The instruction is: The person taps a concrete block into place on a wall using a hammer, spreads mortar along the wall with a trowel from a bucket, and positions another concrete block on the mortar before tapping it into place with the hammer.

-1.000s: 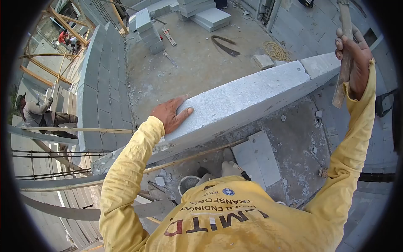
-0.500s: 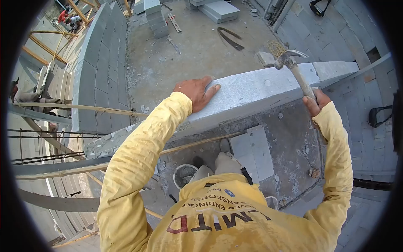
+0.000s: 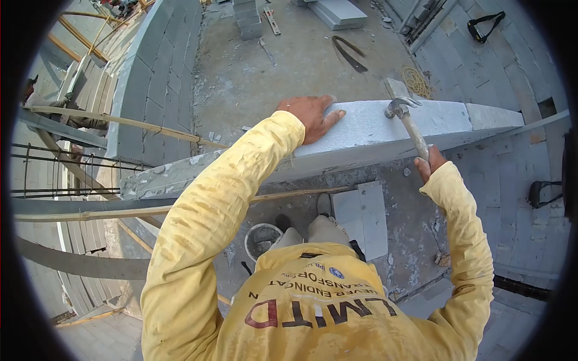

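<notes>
My left hand (image 3: 310, 117) lies on top of a pale grey block (image 3: 367, 125) in a low wall. Its fingers reach toward the far edge, with the thumb spread apart along the top. My right hand (image 3: 430, 162) is closed around the handle of a claw hammer (image 3: 415, 133). The hammer's head hangs over the block's top, right of my left hand; whether it touches the block I cannot tell. Another block (image 3: 495, 117) continues the course to the right. On the left, the lower wall top (image 3: 171, 175) carries rough mortar.
A bucket of mortar (image 3: 248, 240) and flat blocks (image 3: 368, 219) are by my feet. Beyond the wall lie a handsaw (image 3: 349, 55), a spirit level (image 3: 271, 21), coiled rope (image 3: 415, 83) and stacked blocks (image 3: 247, 21). Wooden poles (image 3: 126, 120) and rebar cross at left, near another person (image 3: 48, 102).
The hammer has moved left and lower over the block's top, with my right hand still around it. My left hand stays on the block. The view has shifted slightly.
</notes>
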The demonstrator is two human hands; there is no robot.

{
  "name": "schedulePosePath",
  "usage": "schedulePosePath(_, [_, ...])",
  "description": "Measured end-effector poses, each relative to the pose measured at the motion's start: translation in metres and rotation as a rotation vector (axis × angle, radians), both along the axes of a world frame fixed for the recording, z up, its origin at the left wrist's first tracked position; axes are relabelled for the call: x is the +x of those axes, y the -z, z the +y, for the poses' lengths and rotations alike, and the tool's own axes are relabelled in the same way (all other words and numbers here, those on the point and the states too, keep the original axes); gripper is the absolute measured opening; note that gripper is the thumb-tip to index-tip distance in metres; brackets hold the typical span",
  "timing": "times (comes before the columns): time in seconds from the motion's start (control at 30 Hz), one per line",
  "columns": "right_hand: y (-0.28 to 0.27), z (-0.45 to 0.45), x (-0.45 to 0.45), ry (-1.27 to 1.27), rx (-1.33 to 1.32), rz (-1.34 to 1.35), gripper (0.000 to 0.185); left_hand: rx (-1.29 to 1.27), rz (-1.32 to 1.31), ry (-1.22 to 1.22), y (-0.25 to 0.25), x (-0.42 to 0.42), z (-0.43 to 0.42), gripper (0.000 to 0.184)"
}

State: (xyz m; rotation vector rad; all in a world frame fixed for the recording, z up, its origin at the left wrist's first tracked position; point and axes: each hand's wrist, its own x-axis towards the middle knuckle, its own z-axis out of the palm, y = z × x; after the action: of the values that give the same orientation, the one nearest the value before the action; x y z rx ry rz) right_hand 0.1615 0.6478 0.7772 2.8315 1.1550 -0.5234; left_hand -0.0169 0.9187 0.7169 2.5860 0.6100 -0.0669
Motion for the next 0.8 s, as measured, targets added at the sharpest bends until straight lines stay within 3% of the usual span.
schedulePosePath(0.1, [0.008, -0.005, -0.001, 0.007, 0.052, 0.031, 0.041, 0.383, -0.367, -0.042, 0.004, -0.009, -0.014, 0.06])
schedulePosePath(0.13, [0.005, -0.004, -0.001, 0.016, 0.071, 0.063, 0.041, 0.362, -0.569, -0.03, -0.001, -0.017, -0.026, 0.051])
schedulePosePath(0.2, [0.002, -0.006, -0.001, 0.045, 0.1, 0.138, 0.041, -0.03, -0.738, 0.2, -0.032, -0.063, -0.071, 0.039])
schedulePosePath(0.23, [0.009, -0.012, 0.004, 0.007, 0.148, 0.114, 0.041, -0.12, -0.757, 0.328, -0.022, -0.085, -0.094, 0.033])
schedulePosePath(0.27, [0.02, -0.019, 0.011, -0.033, 0.196, 0.09, 0.042, -0.214, -0.633, 0.397, -0.005, -0.108, -0.113, 0.037])
schedulePosePath(0.33, [0.02, -0.021, 0.01, -0.021, 0.243, 0.147, 0.043, -0.255, -0.134, 0.192, 0.026, -0.129, -0.124, 0.048])
schedulePosePath(0.4, [0.0, -0.018, -0.001, 0.068, 0.231, 0.306, 0.044, -0.052, -0.206, -0.069, 0.116, -0.14, -0.099, 0.062])
schedulePosePath(0.47, [-0.001, -0.021, 0.001, 0.135, 0.268, 0.361, 0.048, 0.001, -0.068, -0.277, 0.123, -0.136, -0.061, 0.087])
schedulePosePath(0.57, [0.001, -0.023, 0.002, 0.228, 0.33, 0.465, 0.049, 0.19, 0.011, -0.321, 0.136, -0.119, -0.036, 0.113])
schedulePosePath(0.67, [0.001, -0.021, 0.001, 0.256, 0.357, 0.467, 0.048, 0.148, 0.154, -0.216, 0.138, -0.093, -0.024, 0.129])
schedulePosePath(0.8, [-0.009, -0.022, -0.01, 0.296, 0.342, 0.417, 0.045, 0.113, 0.194, -0.14, 0.153, -0.074, -0.008, 0.13])
